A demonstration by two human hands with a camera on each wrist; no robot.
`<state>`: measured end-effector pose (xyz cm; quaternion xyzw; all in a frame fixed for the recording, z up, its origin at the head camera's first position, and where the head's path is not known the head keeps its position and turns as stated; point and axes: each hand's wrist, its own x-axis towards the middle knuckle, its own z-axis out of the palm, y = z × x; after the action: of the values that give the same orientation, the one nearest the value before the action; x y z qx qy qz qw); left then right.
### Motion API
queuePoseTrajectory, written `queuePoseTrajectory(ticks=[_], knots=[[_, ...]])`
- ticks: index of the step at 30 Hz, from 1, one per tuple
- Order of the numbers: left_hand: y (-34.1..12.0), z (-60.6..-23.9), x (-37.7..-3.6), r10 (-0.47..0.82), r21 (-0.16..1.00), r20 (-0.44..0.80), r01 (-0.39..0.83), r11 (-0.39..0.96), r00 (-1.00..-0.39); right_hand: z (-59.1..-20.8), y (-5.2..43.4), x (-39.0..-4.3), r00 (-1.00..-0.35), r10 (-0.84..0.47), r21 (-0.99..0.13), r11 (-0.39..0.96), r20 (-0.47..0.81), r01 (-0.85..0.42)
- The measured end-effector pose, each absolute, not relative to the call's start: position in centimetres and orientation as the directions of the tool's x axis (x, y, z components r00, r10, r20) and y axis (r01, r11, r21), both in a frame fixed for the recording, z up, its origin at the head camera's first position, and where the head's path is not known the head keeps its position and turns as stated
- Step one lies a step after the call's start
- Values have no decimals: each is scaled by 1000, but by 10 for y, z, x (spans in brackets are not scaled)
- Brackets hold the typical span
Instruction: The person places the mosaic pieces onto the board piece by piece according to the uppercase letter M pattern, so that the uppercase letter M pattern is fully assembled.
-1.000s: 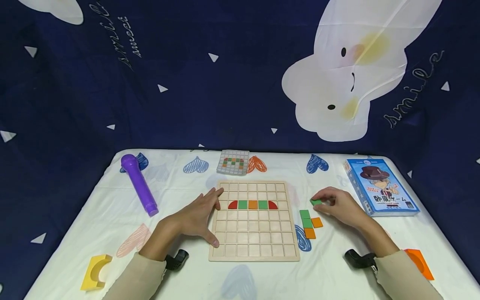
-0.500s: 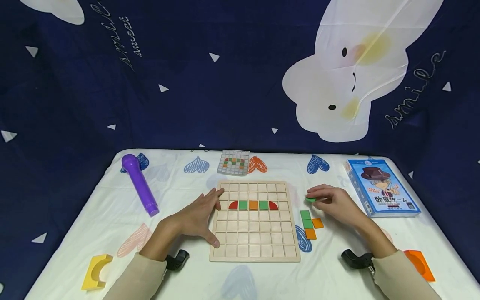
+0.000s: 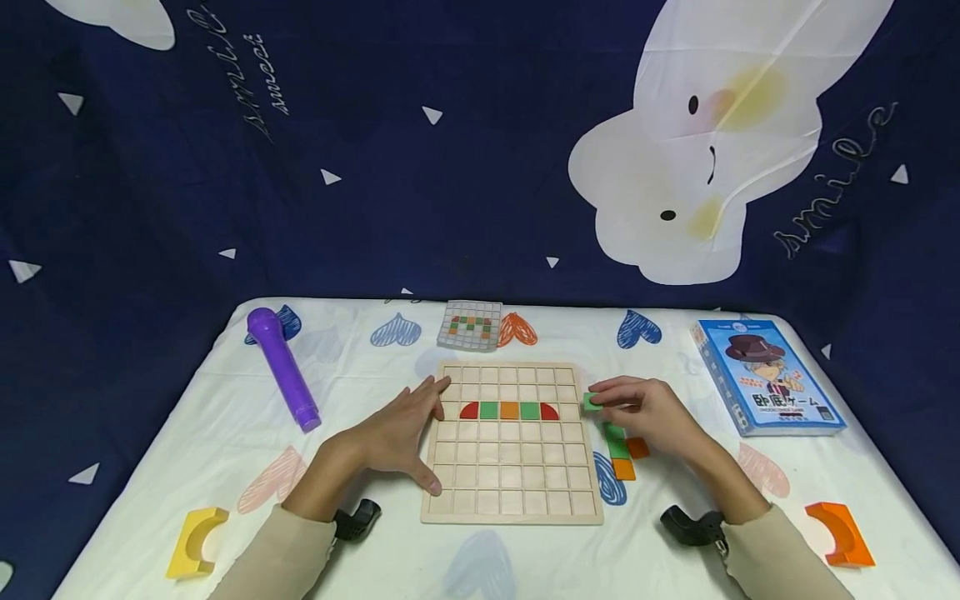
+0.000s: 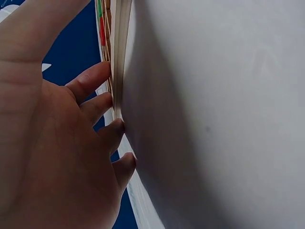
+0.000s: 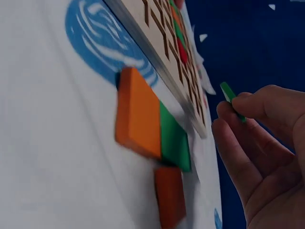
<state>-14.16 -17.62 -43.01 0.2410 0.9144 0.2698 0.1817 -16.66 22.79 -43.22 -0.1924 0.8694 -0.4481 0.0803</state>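
Note:
My right hand [image 3: 651,414] pinches a green square tile [image 3: 592,402] between thumb and fingers, close by the right edge of a wooden grid board [image 3: 510,477]. In the right wrist view the held tile [image 5: 228,93] appears nearly edge-on at the fingertips. Spread along the board's left edge, my left hand [image 3: 390,435] touches the wood with its thumb and fingers. One row of the board bears two red rounded end pieces [image 3: 468,411], two green squares [image 3: 489,411] and an orange square [image 3: 509,411]. Loose green tiles [image 3: 617,443] and orange tiles [image 3: 623,470] lie under and beside the right hand.
Behind the board lies a pattern card [image 3: 468,326] with coloured squares. A purple microphone-shaped object [image 3: 283,367] is at left and a blue game box [image 3: 768,375] at right. A yellow arch block [image 3: 193,543] and an orange arch block [image 3: 842,535] sit near the front.
The right hand has moved left with the green tile, from beyond the loose tiles to the board's right edge. The left hand has stayed on the board's left side.

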Motion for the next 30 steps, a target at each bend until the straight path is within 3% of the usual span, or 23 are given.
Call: queuePoseTrajectory(ticks=[30], knots=[[-175,-430,-142,542,572,-195,354,740,-817,-435,141,-155,-796,-600,-807,430,78,-404]])
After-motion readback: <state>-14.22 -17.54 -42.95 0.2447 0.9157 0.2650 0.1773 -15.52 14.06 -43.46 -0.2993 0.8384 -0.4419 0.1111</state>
